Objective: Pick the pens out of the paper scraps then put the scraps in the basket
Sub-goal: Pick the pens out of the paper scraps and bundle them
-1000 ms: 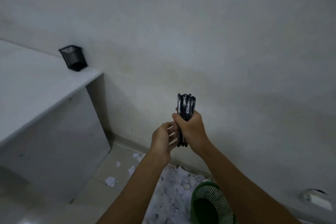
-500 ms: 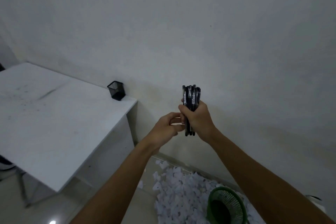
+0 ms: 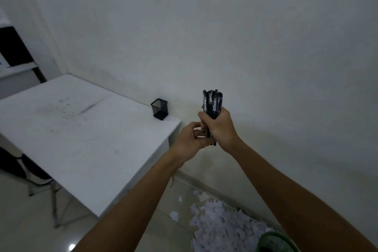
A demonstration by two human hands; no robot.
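A bundle of several black pens [image 3: 213, 101] stands upright in my right hand [image 3: 219, 127], which grips it around the middle at chest height. My left hand [image 3: 189, 139] is beside it, fingers curled against the lower ends of the pens. A heap of white paper scraps [image 3: 223, 225] lies on the floor by the wall, below my arms. The green basket [image 3: 275, 240] stands at the right edge of the heap, partly hidden by my right forearm.
A white table [image 3: 81, 139] fills the left side, with a black mesh pen holder [image 3: 160, 109] on its far right corner by the wall. A dark chair [image 3: 24, 168] sits under the table's left end. A few scraps lie loose on the tiled floor.
The view has swung left and up, showing more of the table. My hands have stayed together with the pen bundle, now closer to the pen holder.
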